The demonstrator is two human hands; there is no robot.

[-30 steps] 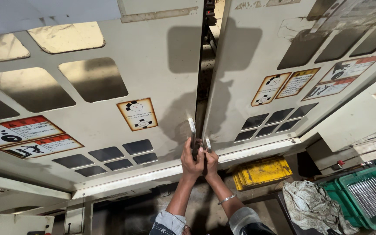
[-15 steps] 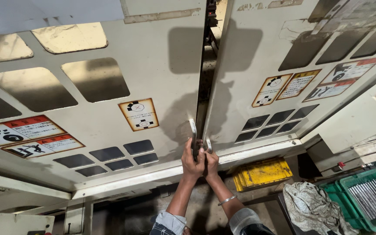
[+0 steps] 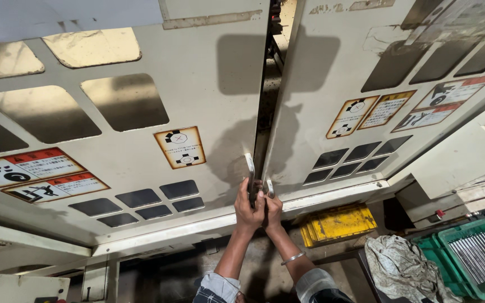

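Two large cream machine doors stand almost together, a narrow dark gap between them. My left hand (image 3: 248, 206) grips the metal handle (image 3: 250, 170) on the left door's (image 3: 141, 163) edge. My right hand (image 3: 272, 207) grips the shorter handle (image 3: 269, 188) on the right door's (image 3: 338, 78) edge. Both hands are pressed side by side at the bottom of the gap. A metal bangle sits on my right wrist. Both doors carry tinted windows and warning stickers.
Below the doors lie a stack of yellow plates (image 3: 338, 224), a crumpled grey rag (image 3: 402, 266) and a green crate (image 3: 472, 255) with metal rods. A cream machine housing (image 3: 467, 163) juts out at the right.
The gap between the two doors looks slightly narrower. My hands stay on the handles in nearly the same spot.
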